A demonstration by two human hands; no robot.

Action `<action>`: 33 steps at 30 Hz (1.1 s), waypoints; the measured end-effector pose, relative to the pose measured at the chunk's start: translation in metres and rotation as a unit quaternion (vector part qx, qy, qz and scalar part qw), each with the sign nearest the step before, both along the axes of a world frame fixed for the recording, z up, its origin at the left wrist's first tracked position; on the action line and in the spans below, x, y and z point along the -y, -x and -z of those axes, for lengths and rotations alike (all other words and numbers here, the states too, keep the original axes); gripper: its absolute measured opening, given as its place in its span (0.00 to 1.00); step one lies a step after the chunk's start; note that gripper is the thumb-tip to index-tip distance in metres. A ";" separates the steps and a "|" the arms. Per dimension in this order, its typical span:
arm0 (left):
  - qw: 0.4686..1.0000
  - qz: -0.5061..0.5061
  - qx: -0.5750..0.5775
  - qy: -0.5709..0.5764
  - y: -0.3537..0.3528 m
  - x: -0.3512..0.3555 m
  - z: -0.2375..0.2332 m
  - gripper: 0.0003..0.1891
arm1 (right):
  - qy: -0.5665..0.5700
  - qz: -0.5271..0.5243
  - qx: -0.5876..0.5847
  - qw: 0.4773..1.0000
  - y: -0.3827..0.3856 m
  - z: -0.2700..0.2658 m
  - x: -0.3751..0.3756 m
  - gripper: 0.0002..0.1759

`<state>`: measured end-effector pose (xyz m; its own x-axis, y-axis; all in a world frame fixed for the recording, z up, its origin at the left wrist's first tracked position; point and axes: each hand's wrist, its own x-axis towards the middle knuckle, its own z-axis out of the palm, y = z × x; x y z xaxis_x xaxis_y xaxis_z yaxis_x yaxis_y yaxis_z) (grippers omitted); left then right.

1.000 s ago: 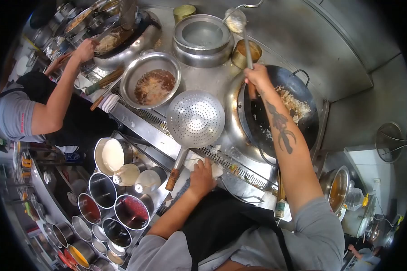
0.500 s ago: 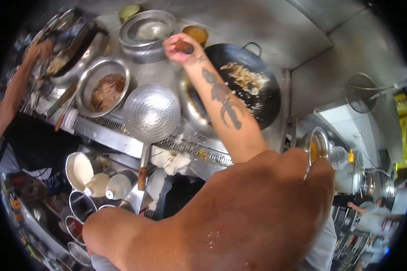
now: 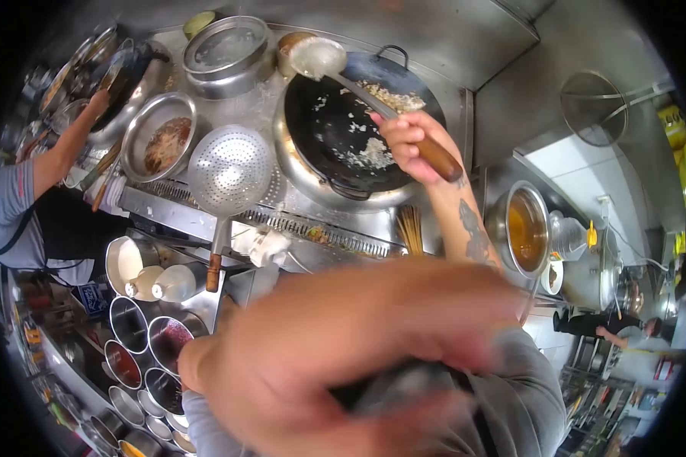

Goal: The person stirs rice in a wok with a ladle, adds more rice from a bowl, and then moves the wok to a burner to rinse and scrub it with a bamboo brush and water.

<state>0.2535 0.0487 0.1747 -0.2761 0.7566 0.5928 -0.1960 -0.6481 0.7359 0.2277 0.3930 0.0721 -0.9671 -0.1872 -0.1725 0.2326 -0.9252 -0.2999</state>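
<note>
My right hand (image 3: pixel 411 145), on the tattooed arm, is closed round the wooden-ended handle of a ladle (image 3: pixel 318 59). The ladle's bowl hangs by the far left rim of a black wok (image 3: pixel 305 129), close to an amber-coloured container (image 3: pixel 288 50). White and browned bits of food (image 3: pixel 370 154) lie in the wok. My left hand (image 3: pixel 358 327) is blurred and very close to the camera; its thumb and fingers are apart, with nothing seen between them. It hides part of the counter's near side.
A perforated skimmer (image 3: pixel 231 171) rests left of the wok, beside a steel bowl of brown food (image 3: pixel 133 145). A lidded pot (image 3: pixel 229 57) stands behind. Sauce containers (image 3: pixel 128 324) line the lower left. A bowl of yellow liquid (image 3: pixel 526 232) is right. Another person's arm (image 3: pixel 61 156) reaches in left.
My right hand has moved right and nearer, and the ladle's bowl now shows. My left hand has turned, its thumb and fingers now spread apart. The view has shifted; the other person's arm has moved.
</note>
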 end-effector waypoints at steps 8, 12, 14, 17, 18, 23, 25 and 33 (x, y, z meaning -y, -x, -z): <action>0.719 -0.482 -0.459 0.201 0.045 -0.174 0.229 0.07 | -0.316 0.060 0.118 0.940 -0.082 0.018 -0.061 0.12; 0.686 -0.449 -0.529 0.219 0.065 -0.189 0.265 0.07 | -0.643 0.146 0.128 0.741 -0.101 0.016 -0.051 0.20; 0.694 -0.440 -0.533 0.200 0.071 -0.194 0.282 0.09 | -0.702 0.211 0.067 0.677 -0.111 0.018 -0.048 0.28; 0.699 -0.417 -0.540 0.215 0.085 -0.206 0.300 0.10 | -0.762 0.249 0.064 0.595 -0.111 0.019 -0.060 0.29; 0.696 -0.410 -0.545 0.222 0.085 -0.208 0.303 0.11 | -0.795 0.242 0.083 0.550 -0.106 0.014 -0.062 0.29; 0.714 -0.391 -0.534 0.228 0.080 -0.196 0.286 0.09 | -0.780 0.214 0.061 0.585 -0.033 0.014 -0.048 0.18; 0.712 -0.374 -0.545 0.235 0.082 -0.194 0.284 0.06 | -0.773 0.182 0.074 0.603 0.018 0.011 -0.039 0.11; 0.816 -0.386 -0.360 0.234 0.073 -0.085 0.247 0.19 | -0.749 0.163 0.032 0.641 0.261 0.041 0.010 0.05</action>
<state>0.1801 0.1337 -0.0727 -0.4854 0.7120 0.5075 0.7310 0.0120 0.6822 -0.0338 0.3835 0.0315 -0.8947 0.4453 0.0358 0.1569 0.3884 -0.9080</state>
